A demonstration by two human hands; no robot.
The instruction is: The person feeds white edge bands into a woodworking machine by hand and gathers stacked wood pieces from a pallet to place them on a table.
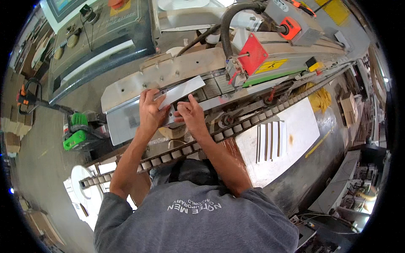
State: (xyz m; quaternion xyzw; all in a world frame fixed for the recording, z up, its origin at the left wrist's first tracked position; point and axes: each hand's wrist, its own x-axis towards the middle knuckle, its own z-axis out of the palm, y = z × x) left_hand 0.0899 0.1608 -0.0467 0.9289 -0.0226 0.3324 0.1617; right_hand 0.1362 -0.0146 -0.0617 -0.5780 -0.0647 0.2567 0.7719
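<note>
A white flat strip (184,91) lies slanted over the metal bed of a long machine. My left hand (152,110) is closed round its near left end, thumb on one side and fingers on the other. Just right of it, my right hand (190,113) is held over the machine's inner parts, its fingers curled in a pinch. What they hold, if anything, is hidden. Under my left wrist is a grey metal plate (122,124). A tan metal guard (145,74) with several bolts stands behind the hands.
A roller chain track (240,126) runs between me and the machine. To the right, a white panel (291,139) carries several thin strips (270,141). Beyond the hands is a machine head with a red plate (254,52) and a ribbed hose (226,31). A green-and-black pallet jack (77,133) stands left.
</note>
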